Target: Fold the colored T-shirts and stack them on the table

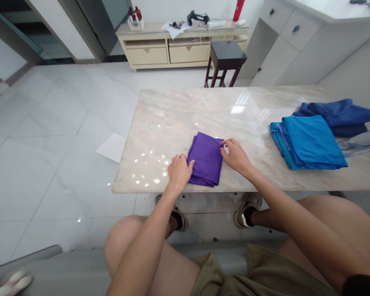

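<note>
A folded purple cloth [206,160] lies in a small, roughly square stack near the front edge of the marble-patterned table [160,111]. Along its left side, my left hand [179,170] has curled fingers at the edge, with the thumb over the top layer. At the upper right corner, my right hand [234,154] holds the cloth's edge between thumb and forefinger. The undersides of the fingers are hidden. Lower layers of the cloth show along its front edge, slightly out of line with the top.
To the right sit a folded bright blue cloth [311,142] and a crumpled dark blue cloth [339,113], beside clear plastic [362,142]. Beyond the table are a dark stool [228,53] and a low cabinet [149,55]. A white sheet [111,148] lies on the floor.
</note>
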A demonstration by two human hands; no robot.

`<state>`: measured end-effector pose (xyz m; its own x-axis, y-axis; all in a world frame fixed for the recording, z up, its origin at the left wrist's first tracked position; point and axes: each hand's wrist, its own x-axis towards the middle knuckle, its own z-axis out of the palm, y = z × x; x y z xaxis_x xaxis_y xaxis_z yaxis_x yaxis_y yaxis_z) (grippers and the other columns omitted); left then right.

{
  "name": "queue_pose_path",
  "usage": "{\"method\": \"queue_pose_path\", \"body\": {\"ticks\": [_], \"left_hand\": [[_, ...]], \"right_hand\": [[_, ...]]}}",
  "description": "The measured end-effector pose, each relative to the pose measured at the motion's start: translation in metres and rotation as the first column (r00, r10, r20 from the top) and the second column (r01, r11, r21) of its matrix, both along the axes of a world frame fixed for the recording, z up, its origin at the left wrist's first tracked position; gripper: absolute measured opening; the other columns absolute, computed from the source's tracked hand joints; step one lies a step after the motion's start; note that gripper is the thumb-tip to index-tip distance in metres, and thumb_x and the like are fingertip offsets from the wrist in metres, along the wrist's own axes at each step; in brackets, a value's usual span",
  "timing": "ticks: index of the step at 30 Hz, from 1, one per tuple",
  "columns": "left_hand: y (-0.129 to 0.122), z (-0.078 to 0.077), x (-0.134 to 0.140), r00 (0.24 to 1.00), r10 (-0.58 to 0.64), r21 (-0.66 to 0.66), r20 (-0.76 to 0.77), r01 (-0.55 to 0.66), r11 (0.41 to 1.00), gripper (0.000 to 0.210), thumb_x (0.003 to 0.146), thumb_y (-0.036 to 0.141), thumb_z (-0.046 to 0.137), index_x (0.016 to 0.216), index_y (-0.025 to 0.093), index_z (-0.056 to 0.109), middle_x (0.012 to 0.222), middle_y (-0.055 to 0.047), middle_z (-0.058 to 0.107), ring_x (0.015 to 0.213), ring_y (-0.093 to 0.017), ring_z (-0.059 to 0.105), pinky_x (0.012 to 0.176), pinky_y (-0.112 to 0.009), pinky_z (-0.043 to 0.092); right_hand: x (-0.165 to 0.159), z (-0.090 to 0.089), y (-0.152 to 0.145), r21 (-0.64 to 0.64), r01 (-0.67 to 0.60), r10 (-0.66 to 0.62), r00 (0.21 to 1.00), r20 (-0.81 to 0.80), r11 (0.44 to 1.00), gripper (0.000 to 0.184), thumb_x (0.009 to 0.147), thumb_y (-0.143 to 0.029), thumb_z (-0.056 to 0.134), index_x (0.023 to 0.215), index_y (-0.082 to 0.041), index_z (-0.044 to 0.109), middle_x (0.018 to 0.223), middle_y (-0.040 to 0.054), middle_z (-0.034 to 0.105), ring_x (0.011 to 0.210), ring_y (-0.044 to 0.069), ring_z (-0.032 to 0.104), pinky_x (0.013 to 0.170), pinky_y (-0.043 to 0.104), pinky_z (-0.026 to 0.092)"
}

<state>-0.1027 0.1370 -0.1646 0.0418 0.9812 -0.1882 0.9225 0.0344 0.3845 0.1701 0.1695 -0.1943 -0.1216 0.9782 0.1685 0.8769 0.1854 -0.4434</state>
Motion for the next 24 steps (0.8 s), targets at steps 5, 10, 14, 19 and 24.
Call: {"method": "queue_pose_path", "body": {"ticks": [5,10,14,19,24], "left_hand": [[0.007,0.0,-0.003,0.995,0.072,-0.074,0.072,-0.066,0.995,0.016,0.11,0.036,0.07,0.1,0.025,0.076,0.11,-0.012,0.085,0.112,-0.033,0.079,0.095,-0.041,0.06],[0.006,0.004,-0.005,0.915,0.137,-0.086,0.38,-0.113,0.99,0.017,0.109,0.034,0.073,0.095,0.023,0.072,0.102,-0.009,0.087,0.102,-0.027,0.083,0.093,-0.035,0.061],[-0.007,-0.003,-0.002,0.752,0.241,-0.208,0.614,-0.14,0.968,0.008,0.107,0.028,0.072,0.105,0.022,0.068,0.084,-0.002,0.082,0.074,-0.019,0.079,0.074,-0.028,0.06],[-0.023,-0.014,-0.01,0.735,0.352,-0.324,0.58,-0.188,0.927,0.013,0.106,0.024,0.071,0.118,0.022,0.065,0.078,0.0,0.08,0.065,-0.019,0.077,0.07,-0.029,0.06],[-0.037,-0.012,-0.027,0.934,0.213,-0.127,0.286,-0.183,0.975,0.009,0.109,0.023,0.067,0.117,0.024,0.071,0.104,-0.009,0.088,0.102,-0.028,0.084,0.094,-0.038,0.061]], "right_hand": [[-0.034,0.002,-0.068,0.074,-0.164,0.167,0.985,-0.046,0.984,0.026,0.114,-0.027,0.054,0.126,-0.021,0.076,0.124,0.017,0.073,0.119,0.036,0.067,0.109,0.053,0.057],[-0.076,0.006,-0.101,0.131,-0.27,0.27,0.963,0.017,0.954,0.037,0.112,-0.039,0.067,0.143,-0.019,0.072,0.137,0.0194,0.072,0.123,0.039,0.063,0.106,0.054,0.056],[-0.079,0.003,-0.102,0.158,-0.244,0.236,0.97,0.067,0.957,0.039,0.107,-0.028,0.071,0.145,-0.02,0.072,0.138,0.0195,0.074,0.125,0.04,0.062,0.105,0.054,0.053],[-0.065,0.002,-0.105,0.13,-0.32,0.307,0.945,0.111,0.938,0.027,0.107,-0.014,0.063,0.126,-0.022,0.081,0.117,0.013,0.08,0.108,0.033,0.067,0.095,0.047,0.053],[-0.064,0.007,-0.112,0.062,-0.41,0.4,0.907,0.135,0.91,0.026,0.112,-0.027,0.069,0.134,-0.022,0.08,0.122,0.0142,0.08,0.11,0.033,0.068,0.094,0.047,0.054]]}}
